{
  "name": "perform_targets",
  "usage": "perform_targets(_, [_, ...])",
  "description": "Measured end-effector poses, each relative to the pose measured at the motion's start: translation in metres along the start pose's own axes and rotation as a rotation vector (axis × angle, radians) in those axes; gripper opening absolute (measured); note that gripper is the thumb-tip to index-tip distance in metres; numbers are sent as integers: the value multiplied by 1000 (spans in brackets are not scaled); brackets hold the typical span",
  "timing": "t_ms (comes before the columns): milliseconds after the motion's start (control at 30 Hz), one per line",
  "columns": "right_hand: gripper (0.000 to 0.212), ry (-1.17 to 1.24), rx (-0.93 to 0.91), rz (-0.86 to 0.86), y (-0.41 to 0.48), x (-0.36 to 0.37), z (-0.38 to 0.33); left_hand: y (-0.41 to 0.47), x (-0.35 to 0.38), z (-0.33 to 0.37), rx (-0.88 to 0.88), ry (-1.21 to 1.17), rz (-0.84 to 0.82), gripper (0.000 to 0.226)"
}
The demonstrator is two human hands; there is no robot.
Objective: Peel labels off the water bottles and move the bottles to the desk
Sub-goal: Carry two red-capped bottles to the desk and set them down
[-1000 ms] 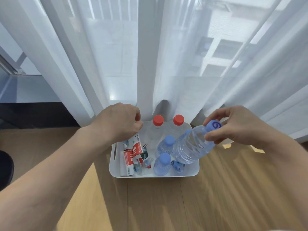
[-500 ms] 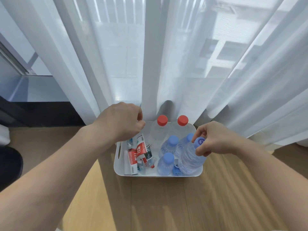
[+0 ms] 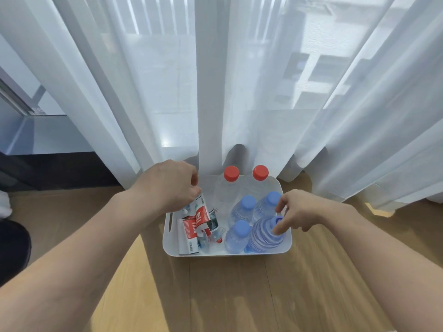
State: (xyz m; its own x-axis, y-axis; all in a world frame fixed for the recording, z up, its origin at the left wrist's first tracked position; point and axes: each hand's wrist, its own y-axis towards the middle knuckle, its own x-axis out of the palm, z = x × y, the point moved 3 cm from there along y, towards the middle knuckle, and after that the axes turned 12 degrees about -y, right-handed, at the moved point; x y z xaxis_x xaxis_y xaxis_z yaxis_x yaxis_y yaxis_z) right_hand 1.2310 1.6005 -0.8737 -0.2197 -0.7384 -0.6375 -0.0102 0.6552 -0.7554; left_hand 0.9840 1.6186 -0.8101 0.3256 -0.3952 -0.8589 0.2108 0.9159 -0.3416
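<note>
A white basket [image 3: 227, 254] stands on the wooden floor against the curtain. At its back are two clear bottles with red caps [image 3: 231, 174]; several blue-capped bottles [image 3: 248, 202] stand in its right half. A label-free blue-capped bottle [image 3: 263, 237] stands blurred in the front right corner. My right hand [image 3: 302, 212] hovers over its cap with fingers spread, thumb and fingertips just beside the cap. Peeled red-and-white labels [image 3: 194, 226] lie in the basket's left half. My left hand [image 3: 167, 185] is curled over the basket's back left corner, above the labels.
Sheer white curtains [image 3: 239, 92] hang right behind the basket and brush its back rim. A dark object [image 3: 14, 248] sits on the floor at the far left. Wooden floor [image 3: 239, 295] stretches in front of the basket. No desk is in view.
My right hand brought the blue-capped bottle down from beside the basket into its front right corner, then spread its fingers off the cap. My left hand stayed at the back left corner.
</note>
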Motion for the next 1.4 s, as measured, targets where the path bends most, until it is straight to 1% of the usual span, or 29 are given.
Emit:
perform_targets(33, [58,41,13,36,-2,-8,2,2,4,2,1,-8,-9,23])
perform_targets(100, [60,98,28,212,-3,-26,3,8,14,6,-3,-52,-6,24])
perform_targets(167, [59,96,37,439,-1,-37,0,18,25,12,-30,-148,5,35])
perform_targets(200, [61,123,33,502,1,-39,-4,24,31,14,-51,-217,2,44])
perform_targets(267, [72,155,-11,497,8,-33,-16,34,43,15,-114,-386,-23,62])
perform_targets(300, [74,139,-35,465,13,-29,-21,37,49,13,-157,-467,-35,70])
perform_targets(333, [72,118,-48,434,18,-24,-25,40,55,9,-203,-531,-42,77])
perform_targets(400, [55,126,-70,400,27,-18,-29,44,65,0,-286,-612,-48,88])
perform_targets(467, [40,168,-84,396,36,-17,-31,48,73,-2,-327,-690,-52,92])
perform_targets(533, [35,180,-85,393,47,-17,-31,55,79,2,-321,-776,-42,87])
perform_targets(633, [49,171,-94,370,59,-15,-29,66,86,6,-296,-797,-7,78])
perform_targets(700, [53,190,-123,363,63,-14,-25,72,91,4,-280,-749,-3,77])
perform_targets(833, [45,243,-215,348,71,-14,-19,79,100,7,-176,-506,-30,71])
perform_targets(967, [38,259,-267,394,67,-16,-17,83,92,7,-103,-412,35,60])
perform_targets(1033, [34,276,-271,436,61,-21,-18,82,86,7,-63,-411,46,56])
perform_targets(1100, [36,326,-269,466,51,-34,-19,78,75,10,-18,-461,72,46])
perform_targets(1167, [39,401,-286,525,36,-55,-20,72,57,17,71,-511,100,35])
perform_targets(1267, [31,614,-363,626,-2,-90,-24,59,20,27,200,-678,139,39])
perform_targets(1300, [33,711,-395,647,-18,-99,-26,51,6,31,223,-756,146,41])
perform_targets(1400, [48,944,-522,673,-62,-119,-34,15,-34,50,260,-1024,121,53])
